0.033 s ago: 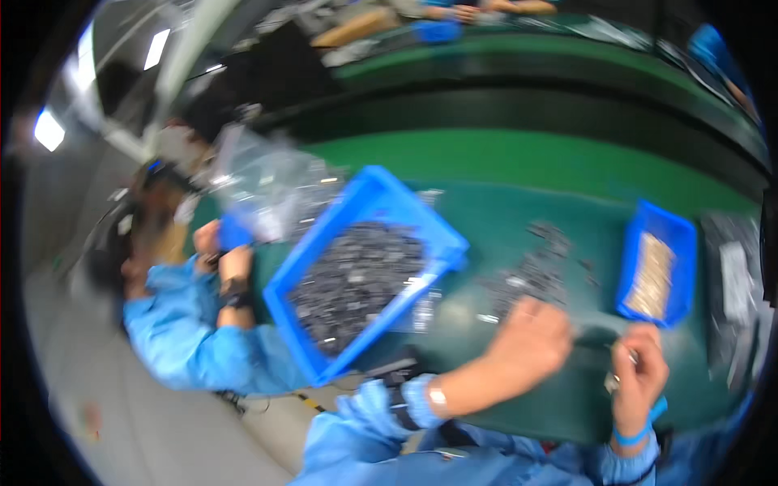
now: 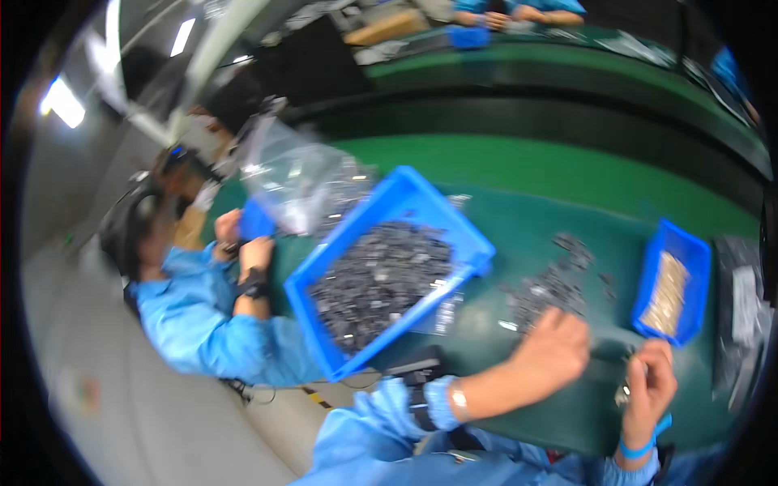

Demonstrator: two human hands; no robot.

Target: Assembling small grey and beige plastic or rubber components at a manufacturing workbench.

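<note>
My left hand (image 2: 553,350) is at the near edge of a loose pile of small dark grey pieces (image 2: 551,287) on the green table. Its fingers are curled together, and whatever they hold is hidden. Further right, my right hand (image 2: 651,382) is closed in a pinch, just in front of a small blue bin (image 2: 703,285). Small shiny metal parts (image 2: 622,395) poke out beside its fingers, too blurred to name more exactly. Tan-gold small parts (image 2: 668,296) lie in that bin.
A large blue bin (image 2: 397,344), tilted in view, holds many dark pieces (image 2: 381,279). Behind it lie clear plastic bags (image 2: 296,174). At left sits a co-worker in a blue sleeve (image 2: 215,344). A dark plastic package (image 2: 737,312) rests at far right; other people's hands (image 2: 531,14) show across.
The whole view has shifted, so everything appears a little further right. My hands keep about the same places over the table, both still closed.
</note>
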